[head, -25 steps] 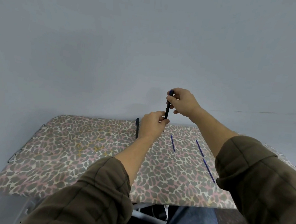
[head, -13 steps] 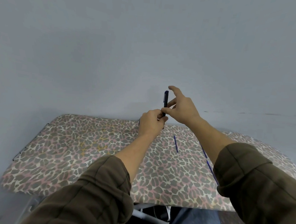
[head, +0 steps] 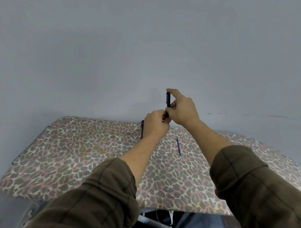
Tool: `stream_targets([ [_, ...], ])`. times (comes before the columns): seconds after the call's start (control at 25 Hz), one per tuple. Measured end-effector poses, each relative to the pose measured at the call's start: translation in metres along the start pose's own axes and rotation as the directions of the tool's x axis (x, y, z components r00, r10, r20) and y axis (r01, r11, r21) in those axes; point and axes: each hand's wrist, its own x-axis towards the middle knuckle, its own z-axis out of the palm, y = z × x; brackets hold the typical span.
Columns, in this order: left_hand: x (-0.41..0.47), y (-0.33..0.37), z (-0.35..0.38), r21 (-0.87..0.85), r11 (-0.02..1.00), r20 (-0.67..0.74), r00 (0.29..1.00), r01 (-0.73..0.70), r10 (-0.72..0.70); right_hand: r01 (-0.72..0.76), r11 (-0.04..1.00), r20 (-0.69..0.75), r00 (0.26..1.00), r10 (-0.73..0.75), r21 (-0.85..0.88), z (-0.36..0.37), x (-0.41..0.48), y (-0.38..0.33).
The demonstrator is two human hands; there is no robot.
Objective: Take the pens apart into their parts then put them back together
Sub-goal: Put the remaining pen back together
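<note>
text: none legible | labels: none | numbers: none

Matt leopard-print cloth (head: 89, 163); glossy dark plastic pen (head: 168, 99)

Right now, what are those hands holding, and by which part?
A black pen, held upright: the left hand grips its lower end, the right hand pinches its upper part.

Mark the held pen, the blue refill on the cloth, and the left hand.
held pen (head: 168, 99): head view, upper barrel
blue refill (head: 178, 146): head view, mid-length
left hand (head: 154, 123): head view, back of hand
</note>
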Motion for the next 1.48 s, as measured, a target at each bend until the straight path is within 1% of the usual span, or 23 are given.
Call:
stream_targets([
  [0.16,0.002,0.006,-0.001,0.082,0.997,-0.009,1.000,-0.013,0.014,-0.009,1.000,-0.021,1.000,0.008,-0.010,0.002,0.000,-0.007],
  [0.4,0.005,0.011,-0.003,0.154,0.988,-0.041,0.999,-0.028,0.035,-0.036,0.999,-0.044,0.998,0.036,0.003,0.001,0.001,-0.013],
  [0.68,0.001,0.015,0.001,0.157,0.987,-0.060,0.998,0.042,-0.033,-0.062,0.998,-0.057,0.997,0.061,-0.022,0.007,-0.004,-0.016],
  [0.8,0.003,0.018,0.001,0.134,0.990,-0.066,0.997,0.054,-0.046,-0.060,0.997,-0.070,0.996,0.057,-0.044,0.007,-0.003,-0.017],
  [0.92,0.003,0.021,0.003,0.146,0.988,-0.067,0.997,0.052,-0.042,-0.042,0.997,-0.089,0.995,0.037,-0.059,0.010,-0.002,-0.017],
  [1.0,0.002,0.020,0.004,0.151,0.987,-0.061,0.997,0.053,-0.044,-0.038,0.998,-0.089,0.995,0.034,-0.040,0.012,-0.001,-0.014],
  [1.08,0.006,0.015,-0.002,0.172,0.985,-0.038,0.999,0.035,-0.029,-0.071,0.997,-0.084,0.994,0.074,0.035,0.013,0.000,-0.008],
  [1.2,0.016,0.007,-0.012,0.172,0.985,0.022,1.000,-0.010,0.006,-0.172,0.975,-0.114,0.975,0.189,0.141,0.014,0.003,0.000],
  [1.32,0.019,0.000,-0.012,0.134,0.991,0.028,1.000,0.004,-0.008,-0.256,0.960,-0.114,0.956,0.269,0.117,0.016,0.010,0.001],
  [1.48,0.021,-0.013,-0.009,0.100,0.994,0.041,0.998,0.051,-0.056,-0.327,0.940,-0.016,0.944,0.330,0.092,0.025,0.013,0.002],
])
